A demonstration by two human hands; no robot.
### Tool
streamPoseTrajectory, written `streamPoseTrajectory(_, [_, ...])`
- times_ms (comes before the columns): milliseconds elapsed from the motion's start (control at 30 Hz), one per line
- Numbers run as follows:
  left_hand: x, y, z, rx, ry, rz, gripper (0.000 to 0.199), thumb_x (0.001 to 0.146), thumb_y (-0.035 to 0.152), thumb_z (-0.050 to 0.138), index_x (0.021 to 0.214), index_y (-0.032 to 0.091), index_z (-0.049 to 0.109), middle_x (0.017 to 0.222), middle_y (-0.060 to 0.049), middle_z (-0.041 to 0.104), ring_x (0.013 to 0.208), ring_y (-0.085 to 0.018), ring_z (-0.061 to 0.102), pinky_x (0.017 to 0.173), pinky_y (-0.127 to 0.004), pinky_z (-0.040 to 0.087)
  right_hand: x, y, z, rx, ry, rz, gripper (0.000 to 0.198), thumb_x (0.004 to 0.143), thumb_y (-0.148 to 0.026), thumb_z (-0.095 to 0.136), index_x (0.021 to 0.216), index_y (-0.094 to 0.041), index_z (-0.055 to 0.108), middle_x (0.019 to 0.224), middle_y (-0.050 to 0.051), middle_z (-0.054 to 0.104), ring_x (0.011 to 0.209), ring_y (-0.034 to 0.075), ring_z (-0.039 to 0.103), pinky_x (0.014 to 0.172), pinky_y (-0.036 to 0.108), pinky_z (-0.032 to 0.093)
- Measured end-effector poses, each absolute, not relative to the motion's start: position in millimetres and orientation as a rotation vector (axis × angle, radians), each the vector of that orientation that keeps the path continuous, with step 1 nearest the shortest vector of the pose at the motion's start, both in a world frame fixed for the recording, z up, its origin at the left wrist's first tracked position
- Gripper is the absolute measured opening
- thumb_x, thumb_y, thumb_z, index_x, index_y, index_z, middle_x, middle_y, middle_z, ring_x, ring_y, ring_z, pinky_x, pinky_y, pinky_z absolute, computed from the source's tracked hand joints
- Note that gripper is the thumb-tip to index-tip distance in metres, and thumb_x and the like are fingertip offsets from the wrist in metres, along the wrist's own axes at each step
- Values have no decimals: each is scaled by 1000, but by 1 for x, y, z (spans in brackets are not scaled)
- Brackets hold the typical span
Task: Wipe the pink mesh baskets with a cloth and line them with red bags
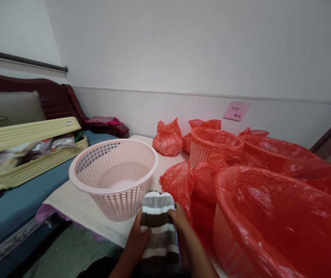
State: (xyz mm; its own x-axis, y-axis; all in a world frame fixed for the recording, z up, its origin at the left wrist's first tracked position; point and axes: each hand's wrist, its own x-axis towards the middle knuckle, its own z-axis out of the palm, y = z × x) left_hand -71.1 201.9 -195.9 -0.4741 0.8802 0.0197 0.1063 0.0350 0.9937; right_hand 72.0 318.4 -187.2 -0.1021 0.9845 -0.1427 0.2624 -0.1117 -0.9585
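Observation:
A striped folded cloth (158,220), in dark brown, grey and white bands, is held upright in front of my body. Its exact kind does not show. My left hand (138,239) grips its left edge with the thumb across the front. On the opposite edge my right hand (180,216) pinches the fabric, thumb in front. Just beyond and to the left stands a pale pink plastic basket (136,199), with only its own floor and walls showing inside. A knotted red plastic bag (180,181) lies right behind the cloth.
Red-lined baskets (232,235) crowd the right side, one more basket (198,154) behind. Another tied red bag (169,141) sits by the wall. A white cloth (81,208) covers the table. At left, an open cream suitcase (38,158) lies on a blue bed (17,204).

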Motion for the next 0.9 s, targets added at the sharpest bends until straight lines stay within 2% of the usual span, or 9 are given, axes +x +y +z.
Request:
streamPoseTrajectory(167, [-77, 203, -203, 1039, 1783, 1469, 69, 68, 20, 57, 135, 13, 44, 137, -13, 56, 131, -27, 46, 110, -40, 35, 72, 316, -186, -1529, -1477, 1107, 31, 55, -24, 55, 84, -15, 63, 82, 8, 70, 78, 26, 65, 70, 33, 49])
streamPoseTrajectory(333, [-78, 199, -213, 1125, 1841, 1435, 67, 74, 25, 54, 138, 9, 40, 139, -16, 53, 131, -27, 47, 111, -40, 33, 74, 311, -174, -1547, -1525, 942, 29, 63, -29, 56, 89, -20, 64, 82, 6, 69, 77, 24, 64, 73, 34, 48])
streamPoseTrajectory(467, [-84, 196, -220, 1247, 1854, 1401, 65, 77, 24, 52, 138, 7, 39, 142, -18, 50, 133, -27, 44, 113, -42, 30, 74, 302, -160, -1439, -1541, 747, 37, 75, -34, 48, 106, -17, 59, 106, 13, 64, 100, 27, 58, 91, 38, 43])
streamPoseTrajectory(567, [-90, 195, -221, 1361, 1846, 1357, 60, 79, 22, 52, 136, 9, 43, 142, -17, 50, 133, -27, 44, 112, -44, 32, 66, 292, -152, -1309, -1618, 687, 37, 81, -30, 41, 109, -16, 59, 109, 12, 62, 106, 24, 56, 96, 34, 41])
streamPoseTrajectory(667, [-92, 199, -221, 1499, 1834, 1332, 56, 83, 21, 48, 138, 11, 42, 146, -15, 47, 135, -25, 42, 112, -42, 34, 53, 286, -154, -1224, -1753, 723, 34, 78, -23, 43, 105, -19, 63, 106, 8, 64, 103, 22, 57, 94, 31, 42])
streamPoseTrajectory(767, [-90, 208, -223, 1630, 1850, 1331, 55, 86, 18, 43, 140, 13, 39, 147, -13, 45, 137, -23, 40, 112, -40, 34, 42, 288, -165, -1254, -1844, 756, 40, 67, -14, 48, 102, -17, 67, 103, 11, 66, 101, 25, 58, 93, 35, 43])
streamPoseTrajectory(900, [-87, 213, -224, 1768, 1942, 1364, 54, 85, 16, 44, 139, 12, 41, 143, -17, 47, 135, -28, 40, 112, -49, 32, 42, 296, -174, -1321, -1875, 777, 34, 59, -12, 51, 87, -17, 70, 89, 10, 68, 88, 26, 62, 82, 34, 47])
